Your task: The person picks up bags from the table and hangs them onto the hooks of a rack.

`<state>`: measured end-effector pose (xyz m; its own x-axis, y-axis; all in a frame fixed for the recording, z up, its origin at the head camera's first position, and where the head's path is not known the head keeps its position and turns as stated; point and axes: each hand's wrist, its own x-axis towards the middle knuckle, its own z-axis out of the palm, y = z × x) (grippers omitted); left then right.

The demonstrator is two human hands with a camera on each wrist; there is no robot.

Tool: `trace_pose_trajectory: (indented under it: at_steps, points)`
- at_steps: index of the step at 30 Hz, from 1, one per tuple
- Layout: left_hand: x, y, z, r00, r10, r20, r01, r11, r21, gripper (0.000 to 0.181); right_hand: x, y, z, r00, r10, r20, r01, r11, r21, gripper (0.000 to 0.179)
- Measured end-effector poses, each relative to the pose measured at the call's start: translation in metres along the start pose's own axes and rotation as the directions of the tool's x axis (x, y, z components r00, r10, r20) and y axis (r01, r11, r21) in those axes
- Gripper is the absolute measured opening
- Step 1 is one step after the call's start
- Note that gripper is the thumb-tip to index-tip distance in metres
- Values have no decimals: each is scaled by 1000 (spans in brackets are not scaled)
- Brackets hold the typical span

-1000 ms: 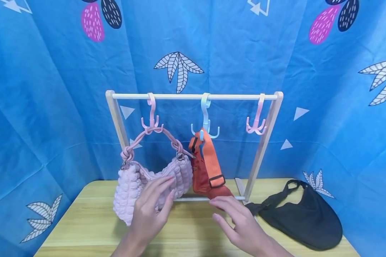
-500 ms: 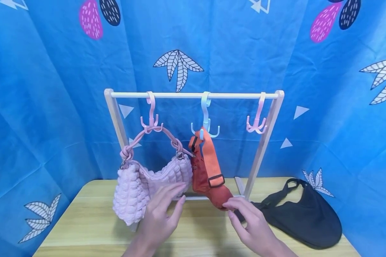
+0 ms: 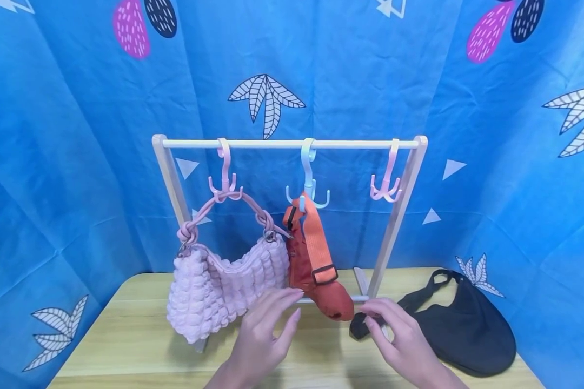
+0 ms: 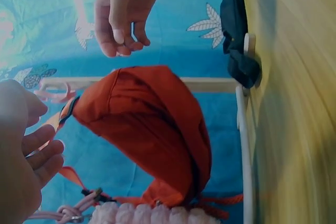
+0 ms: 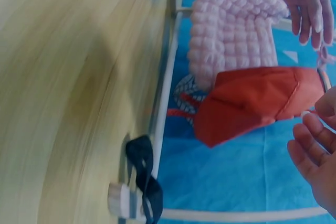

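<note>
A red waist bag (image 3: 328, 294) hangs by its orange strap (image 3: 315, 235) from the light-blue hook (image 3: 307, 178). To its left a lilac puffy shoulder bag (image 3: 238, 275) hangs by its knotted handle from a pink hook (image 3: 225, 173). My left hand (image 3: 265, 335) hovers before the red bag's lower left side, fingers loosely bent and holding nothing. Beyond the bag's lower right end is my right hand (image 3: 401, 337), its fingers relaxed and nothing in them. The right wrist view shows the red bag (image 5: 252, 100) apart from the right hand (image 5: 317, 153).
A wooden rack with a white top rail (image 3: 263, 144) stands on the wood-grain table (image 3: 126, 335). Another pink hook (image 3: 386, 175) hangs bare at its right. A black bag (image 3: 467, 335) lies at the table's right, its strap reaching towards the rack's foot. Blue printed cloth (image 3: 370, 70) surrounds everything.
Both hands have shifted rightwards, the left from in front of the lilac bag, the right away from the red bag's lower end. The bags stay on their hooks.
</note>
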<state>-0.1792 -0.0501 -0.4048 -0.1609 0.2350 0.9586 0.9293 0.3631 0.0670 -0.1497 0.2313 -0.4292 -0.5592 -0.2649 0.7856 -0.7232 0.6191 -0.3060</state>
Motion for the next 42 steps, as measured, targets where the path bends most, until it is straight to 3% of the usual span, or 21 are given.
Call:
trace_pose_trajectory:
  at_steps: [14,23,35,42]
  points:
    - [-2,14,24,996,4,85,0,999,-52,29,-10,35,-16,999,44,30,-40,989,-139,39]
    - [-5,24,39,987,14,159,0,997,-83,31,-15,46,-21,999,48,22,-43,978,-204,39]
    - [-6,35,55,965,-62,253,94,989,-116,38,-19,65,-23,997,68,40,-56,964,-261,38]
    - [-7,38,65,964,-39,264,62,995,-81,35,-19,76,-25,996,79,52,-59,951,-304,35]
